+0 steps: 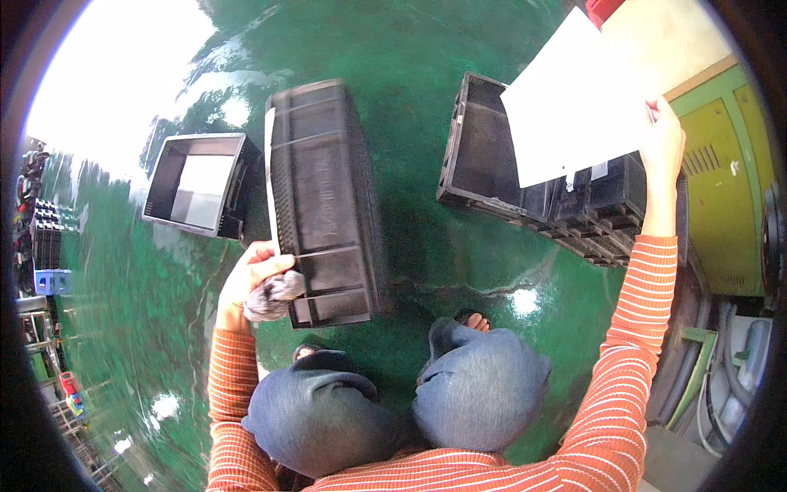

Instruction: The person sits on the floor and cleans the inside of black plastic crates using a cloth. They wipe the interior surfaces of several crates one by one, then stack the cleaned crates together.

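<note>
My left hand (pixel 242 283) grips the near end of a black plastic crate (pixel 324 197) at its left edge, thumb across the side. The crate is tipped up, with its ribbed outer face toward me. A bunched grey cloth (pixel 276 297) sits in the same hand, pressed by the crate's corner. Out to the right, my right hand (pixel 662 135) is closed on the edge of a large white sheet (pixel 566 102). The sheet hangs tilted over more black crates (pixel 484 127) and covers part of them.
Another open crate (pixel 197 184) with something white inside stands on the green floor (pixel 410 262) at the left. A yellow-green metal cabinet (pixel 721 172) flanks the right, with hoses (pixel 725 361) below. Racks and a blue bin (pixel 52 282) line the far left.
</note>
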Demonstrator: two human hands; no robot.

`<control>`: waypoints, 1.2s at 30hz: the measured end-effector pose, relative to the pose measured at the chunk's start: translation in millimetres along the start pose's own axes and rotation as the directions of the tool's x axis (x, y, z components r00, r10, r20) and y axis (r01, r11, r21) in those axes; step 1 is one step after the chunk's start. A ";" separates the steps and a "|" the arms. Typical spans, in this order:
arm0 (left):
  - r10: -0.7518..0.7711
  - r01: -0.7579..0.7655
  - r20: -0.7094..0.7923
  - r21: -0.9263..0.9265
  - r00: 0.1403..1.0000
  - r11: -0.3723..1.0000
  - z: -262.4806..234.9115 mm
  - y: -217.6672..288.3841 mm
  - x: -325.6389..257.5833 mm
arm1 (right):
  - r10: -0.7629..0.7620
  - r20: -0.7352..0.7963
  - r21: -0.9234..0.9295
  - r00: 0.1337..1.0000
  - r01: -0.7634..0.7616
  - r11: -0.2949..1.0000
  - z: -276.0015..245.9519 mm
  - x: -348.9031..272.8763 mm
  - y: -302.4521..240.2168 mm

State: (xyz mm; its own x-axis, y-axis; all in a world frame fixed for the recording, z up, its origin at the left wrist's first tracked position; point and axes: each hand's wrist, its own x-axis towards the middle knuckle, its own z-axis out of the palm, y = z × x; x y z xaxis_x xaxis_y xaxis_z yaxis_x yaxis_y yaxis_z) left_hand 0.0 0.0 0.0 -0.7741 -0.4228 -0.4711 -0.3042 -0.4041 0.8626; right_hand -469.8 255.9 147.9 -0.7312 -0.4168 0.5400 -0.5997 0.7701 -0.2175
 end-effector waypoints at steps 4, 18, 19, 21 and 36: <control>0.152 -0.129 0.074 0.909 0.986 0.396 28.6 43.3 10.9 | -0.174 -0.128 0.175 0.976 0.195 0.965 6.3 -15.0 -47.0; 0.210 0.018 -0.029 0.998 0.977 0.057 59.6 -88.9 50.2 | -0.925 0.142 0.460 0.353 0.804 0.377 217.5 -233.8 -262.6; 0.235 -0.014 -0.014 0.993 0.972 0.116 58.9 -77.2 38.6 | -0.938 0.174 0.545 0.301 0.764 0.346 228.5 -243.8 -266.1; 0.191 -0.054 0.004 0.965 0.982 0.258 50.3 -53.2 9.2 | -0.961 0.226 0.659 0.161 0.701 0.272 239.6 -260.1 -278.7; 0.125 0.099 -0.272 0.681 0.954 0.726 -16.2 -60.2 -62.0 | -0.505 0.863 0.405 -0.030 0.637 0.655 282.6 -268.0 -296.7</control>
State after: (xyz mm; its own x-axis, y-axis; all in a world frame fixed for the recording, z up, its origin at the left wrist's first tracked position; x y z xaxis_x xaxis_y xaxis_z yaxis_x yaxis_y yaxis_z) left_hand 75.3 37.4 -25.7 -0.6254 -0.6747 -0.3919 -0.6755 0.2168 0.7048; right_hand -187.9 2.7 -162.0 0.0439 -0.7927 -0.6081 -0.9908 0.0434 -0.1280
